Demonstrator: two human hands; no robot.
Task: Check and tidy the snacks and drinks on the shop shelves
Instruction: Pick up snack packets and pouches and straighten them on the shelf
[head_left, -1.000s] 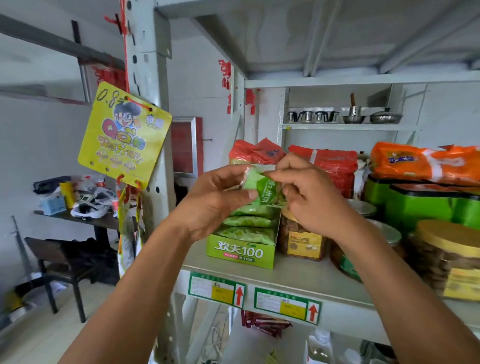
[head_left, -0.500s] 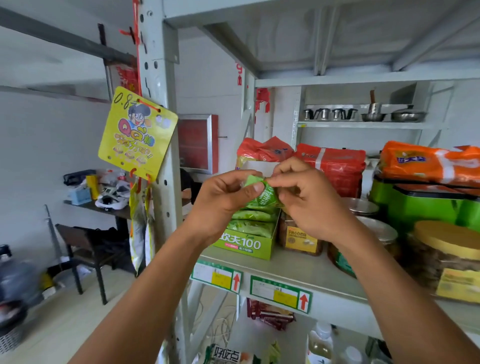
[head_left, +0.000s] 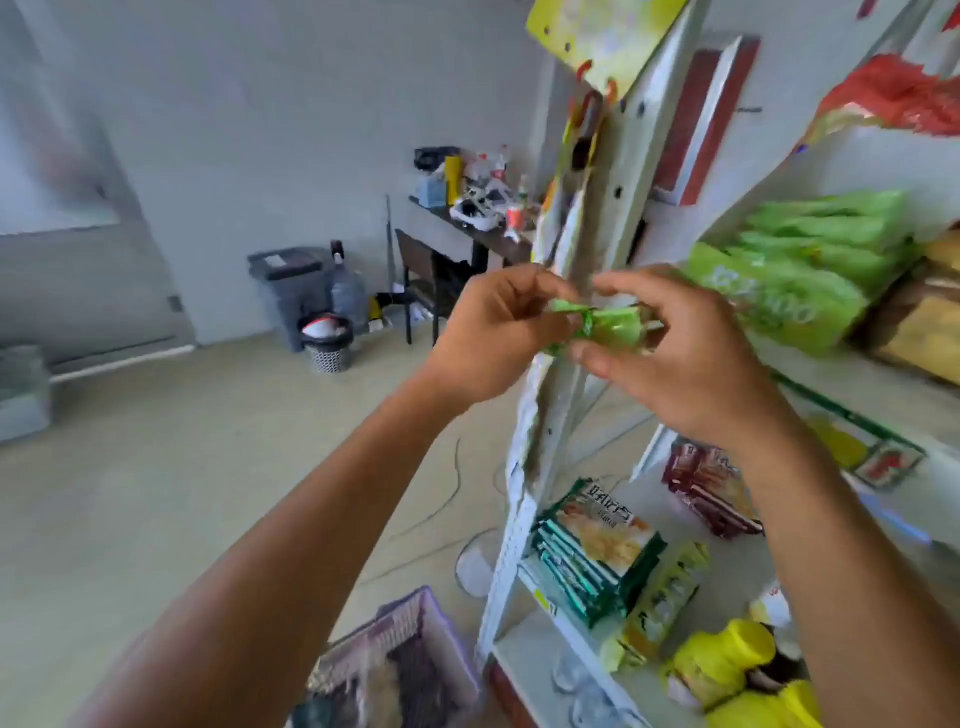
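A small green snack packet (head_left: 605, 327) is held up in front of me by both hands. My left hand (head_left: 493, 338) pinches its left end. My right hand (head_left: 675, 358) grips its right end, fingers curled round it. Both hands are in front of the white shelf post (head_left: 597, 218), left of the shelf. The green display box (head_left: 779, 296) with more green packets stands on the shelf (head_left: 831, 374) at the right. The view is tilted and blurred.
Lower shelves hold stacked green biscuit packs (head_left: 597, 545), dark red packs (head_left: 711, 488) and yellow-lidded bottles (head_left: 727, 654). A purple basket (head_left: 395, 660) sits on the floor below. At the back are a desk (head_left: 483, 228), a chair, a grey bin (head_left: 296, 286) and a waste basket (head_left: 327, 343).
The view has swung left and down and tilted. Both hands have moved the packet away from the green box, left to the shelf post, still holding it by its ends.
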